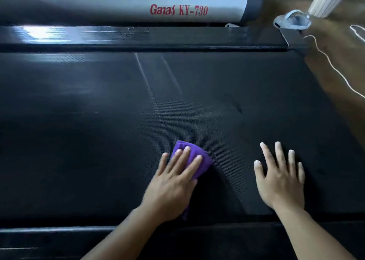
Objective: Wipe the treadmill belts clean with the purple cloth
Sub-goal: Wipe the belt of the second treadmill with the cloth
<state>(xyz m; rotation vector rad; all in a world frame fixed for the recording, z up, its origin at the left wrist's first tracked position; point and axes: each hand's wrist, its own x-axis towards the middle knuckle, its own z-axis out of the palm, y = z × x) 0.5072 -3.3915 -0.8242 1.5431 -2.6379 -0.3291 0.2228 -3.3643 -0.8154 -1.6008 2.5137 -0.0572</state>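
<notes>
Black textured treadmill belt [118, 121] under both hands. Left hand [173, 184] presses crumpled purple cloth [189, 159] flat on belt, fingers straight. Right hand [280, 178] just beside, fingers spread wide, palm on belt, holding nothing. Beyond: glossy black side rail [138, 36], grey panel with red lettering [177, 9].

Dim scene here, the black belt [217, 93] swallowing most of the light. White glare streaks the glossy side rail [37, 32] at upper left, and a softer sheen spreads over the belt's left half. A dark shadow pools just right of the left hand [169, 186]. Wide-angle distortion bends the edges, and the far floor [335, 66] looks soft.
</notes>
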